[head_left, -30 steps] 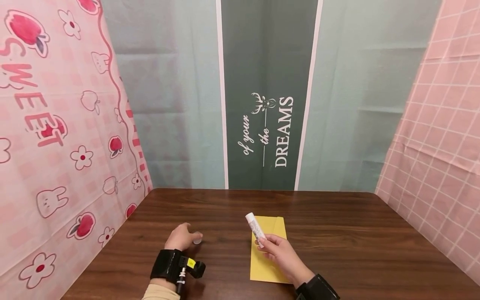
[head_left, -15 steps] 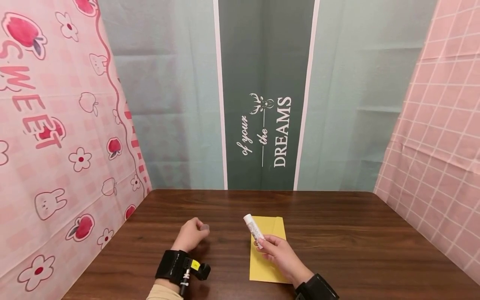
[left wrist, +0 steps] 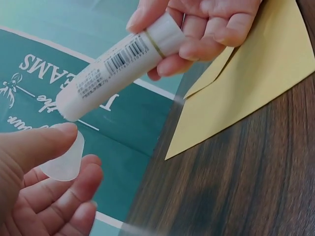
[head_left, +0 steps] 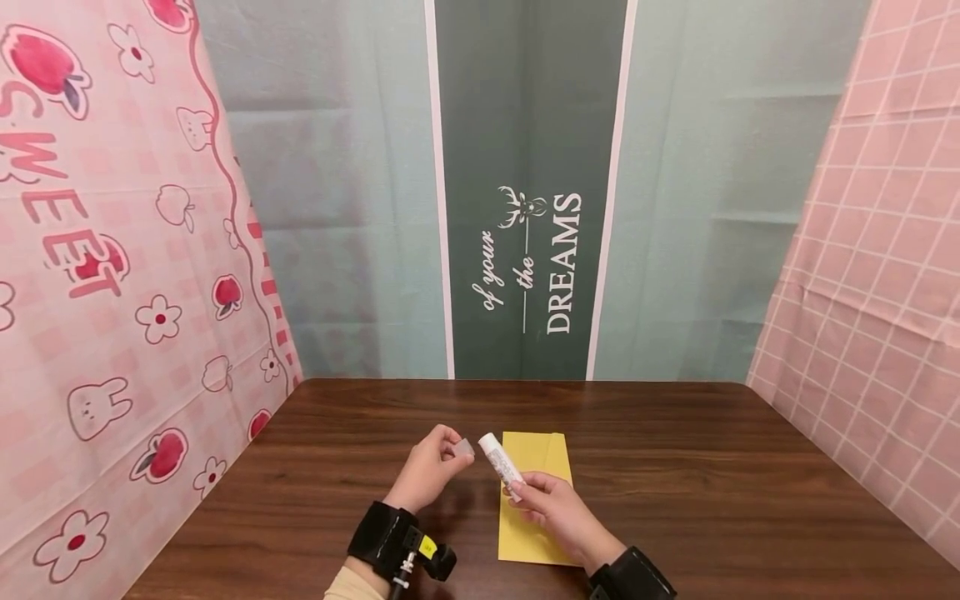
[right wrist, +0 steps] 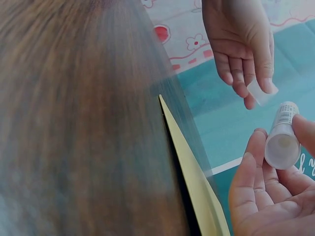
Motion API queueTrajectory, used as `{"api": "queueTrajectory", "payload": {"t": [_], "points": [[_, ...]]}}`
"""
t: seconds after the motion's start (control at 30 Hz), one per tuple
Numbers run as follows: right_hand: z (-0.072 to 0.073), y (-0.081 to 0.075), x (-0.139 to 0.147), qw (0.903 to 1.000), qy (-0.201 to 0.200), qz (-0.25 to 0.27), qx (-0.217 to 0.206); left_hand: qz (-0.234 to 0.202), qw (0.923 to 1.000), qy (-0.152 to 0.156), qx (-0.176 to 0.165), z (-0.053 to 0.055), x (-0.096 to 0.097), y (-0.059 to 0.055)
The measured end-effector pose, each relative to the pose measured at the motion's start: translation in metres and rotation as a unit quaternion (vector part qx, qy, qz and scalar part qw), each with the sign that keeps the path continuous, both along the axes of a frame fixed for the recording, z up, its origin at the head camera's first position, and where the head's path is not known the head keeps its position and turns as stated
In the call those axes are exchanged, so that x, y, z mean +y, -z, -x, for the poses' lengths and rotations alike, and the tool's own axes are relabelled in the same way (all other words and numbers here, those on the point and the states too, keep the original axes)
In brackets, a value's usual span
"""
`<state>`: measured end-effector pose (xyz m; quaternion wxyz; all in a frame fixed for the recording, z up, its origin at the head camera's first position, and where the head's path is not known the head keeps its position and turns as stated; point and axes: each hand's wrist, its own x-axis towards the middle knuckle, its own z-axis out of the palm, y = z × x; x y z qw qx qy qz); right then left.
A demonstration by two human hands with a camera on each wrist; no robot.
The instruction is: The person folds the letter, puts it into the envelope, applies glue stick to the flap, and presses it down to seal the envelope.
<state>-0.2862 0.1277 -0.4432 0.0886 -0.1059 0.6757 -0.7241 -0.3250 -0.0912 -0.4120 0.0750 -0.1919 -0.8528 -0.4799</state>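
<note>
My right hand grips the lower end of a white glue stick with a printed label and barcode. The stick tilts up and to the left, its white tip pointing toward my left hand. Between thumb and fingers, the left hand pinches a small translucent cap. Cap and glue stick are close together but apart in the head view. The right wrist view shows the round base of the glue stick facing the camera. Beneath the right hand lies a yellow envelope.
The envelope lies flat on a dark wooden table. A green curtain with white lettering hangs behind the table. Pink patterned cloth hangs at the left, and pink checked cloth at the right.
My left hand has lifted the translucent cap from the table at left and carried it rightward, near the glue stick's tip. The right hand and glue stick have barely moved.
</note>
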Motion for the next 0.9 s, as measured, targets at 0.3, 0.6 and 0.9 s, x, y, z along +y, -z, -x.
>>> {"api": "queueTrajectory", "payload": {"t": [0.3,0.6,0.9], "points": [[0.0000,0.0000,-0.0012,0.9999,-0.016,0.000,-0.002,-0.069,0.9974,0.006,0.015,0.0045,0.0000,0.0028],[0.0002,0.0005,-0.0006,0.9998,-0.016,-0.012,-0.003,-0.140,0.9895,0.030,-0.019,0.0062,0.0019,0.0016],[-0.0003,-0.0004,-0.0006,0.9995,-0.028,-0.013,-0.003,-0.162,0.9857,0.044,-0.017,-0.0026,0.0035,-0.0068]]}}
